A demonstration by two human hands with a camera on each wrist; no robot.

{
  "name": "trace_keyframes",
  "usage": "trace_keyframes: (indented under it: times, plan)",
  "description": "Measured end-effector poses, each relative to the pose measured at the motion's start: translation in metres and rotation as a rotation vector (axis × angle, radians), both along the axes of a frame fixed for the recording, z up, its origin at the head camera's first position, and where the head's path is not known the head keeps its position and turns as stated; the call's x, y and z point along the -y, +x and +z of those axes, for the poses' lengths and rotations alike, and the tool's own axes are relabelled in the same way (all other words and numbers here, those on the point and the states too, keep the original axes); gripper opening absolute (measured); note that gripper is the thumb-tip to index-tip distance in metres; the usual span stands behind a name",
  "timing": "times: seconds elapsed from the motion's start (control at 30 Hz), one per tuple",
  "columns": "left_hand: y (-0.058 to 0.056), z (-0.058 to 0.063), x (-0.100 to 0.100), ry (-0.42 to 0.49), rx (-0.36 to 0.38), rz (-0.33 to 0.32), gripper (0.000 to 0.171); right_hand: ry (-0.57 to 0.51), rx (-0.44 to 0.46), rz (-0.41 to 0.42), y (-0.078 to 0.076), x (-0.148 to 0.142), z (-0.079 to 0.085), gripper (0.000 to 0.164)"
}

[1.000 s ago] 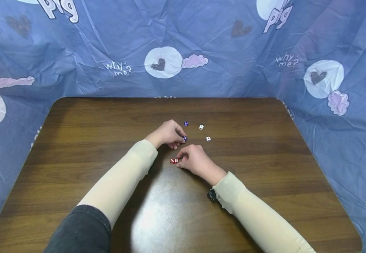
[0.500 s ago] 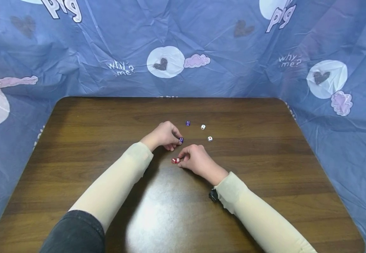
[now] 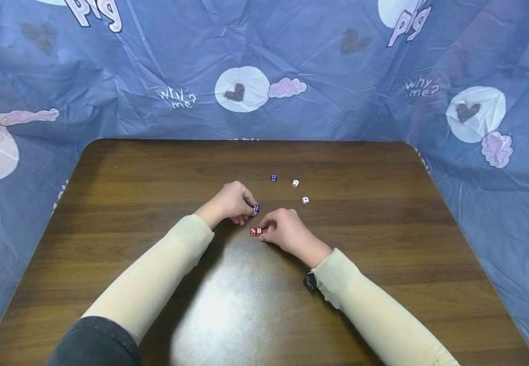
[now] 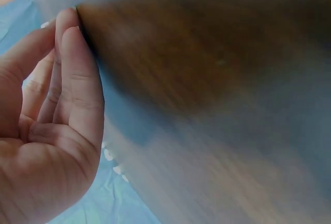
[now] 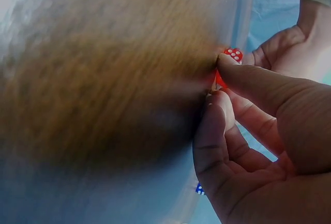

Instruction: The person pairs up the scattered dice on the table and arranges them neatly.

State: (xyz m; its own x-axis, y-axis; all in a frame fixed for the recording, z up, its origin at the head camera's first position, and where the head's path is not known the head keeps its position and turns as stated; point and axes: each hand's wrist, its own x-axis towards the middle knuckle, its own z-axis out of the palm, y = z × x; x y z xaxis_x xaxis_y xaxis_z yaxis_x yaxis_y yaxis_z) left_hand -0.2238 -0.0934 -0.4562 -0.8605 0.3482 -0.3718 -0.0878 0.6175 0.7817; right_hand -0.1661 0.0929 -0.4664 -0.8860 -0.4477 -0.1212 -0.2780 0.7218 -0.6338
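Note:
Between thumb and fingers my left hand (image 3: 233, 201) pinches a blue die (image 3: 256, 209) with white pips. In the left wrist view the fingers hide most of that die. My right hand (image 3: 287, 231) grips the right-hand one of two red dice, which sit side by side near the middle of the table. The left red die (image 3: 252, 232) touches its neighbour and stays outside the fingers. In the right wrist view a red die (image 5: 234, 54) shows beyond the thumb, while the gripped one is partly covered.
Farther back on the wooden table (image 3: 360, 168) lie another blue die (image 3: 274, 178) and two white dice, one at the rear (image 3: 295, 183) and a nearer white die (image 3: 305, 200). A blue printed cloth (image 3: 177, 61) hangs behind the table.
My left hand has moved left and toward me with the blue die, nearing the red pair. The right hand has stayed at the red dice. The view has shifted slightly.

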Motion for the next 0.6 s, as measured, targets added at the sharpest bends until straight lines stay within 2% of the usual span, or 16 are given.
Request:
trace_keyframes:
  times: [0.3, 0.6]
  plan:
    - [0.018, 0.001, 0.003, -0.035, -0.036, 0.022, 0.011, -0.003, -0.004, 0.008, 0.001, 0.001, 0.0, 0.016]
    - [0.03, 0.0, 0.005, -0.035, -0.072, 0.014, 0.01, -0.016, -0.024, 0.008, 0.001, 0.002, 0.0, 0.016]
